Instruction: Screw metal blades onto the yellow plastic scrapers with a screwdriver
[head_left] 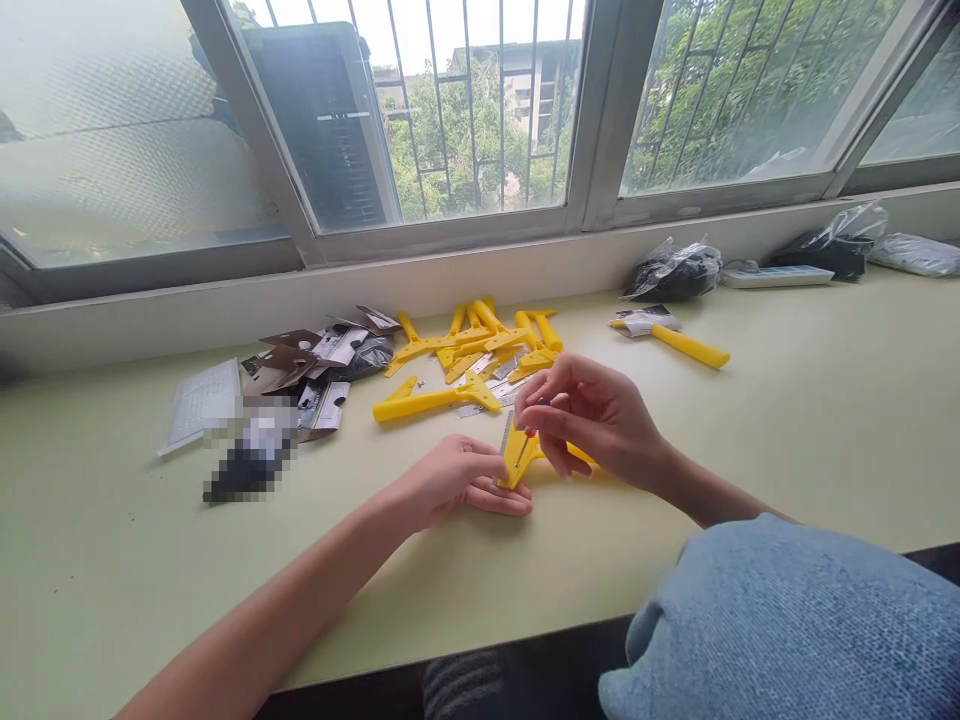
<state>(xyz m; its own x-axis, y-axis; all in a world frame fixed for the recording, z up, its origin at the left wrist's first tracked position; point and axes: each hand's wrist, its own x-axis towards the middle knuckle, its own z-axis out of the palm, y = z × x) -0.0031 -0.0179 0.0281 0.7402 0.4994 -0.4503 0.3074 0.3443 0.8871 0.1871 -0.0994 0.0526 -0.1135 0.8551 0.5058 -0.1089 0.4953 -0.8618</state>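
My left hand [480, 478] is closed on the head end of a yellow scraper [516, 450], thumb on top and fingers beneath, resting on the table. A metal blade edge shows along the scraper's far left side. Between the thumb and fingers of my right hand [589, 415] is a small screwdriver [528, 438] with a red collar and thin shaft. Its tip points down at the scraper's head, near a screw spot. The scraper's handle runs right, partly hidden under my right hand. Just beyond lies another yellow scraper handle [427, 401] with a small loose yellow piece.
A pile of yellow scraper parts [480, 335] and metal blades lies by the window wall. Left are opened cardboard boxes [322, 410] and a clear plastic tray [199, 405]. A wrapped yellow scraper [690, 346], dark plastic bags [673, 272] and a power strip [780, 276] lie right.
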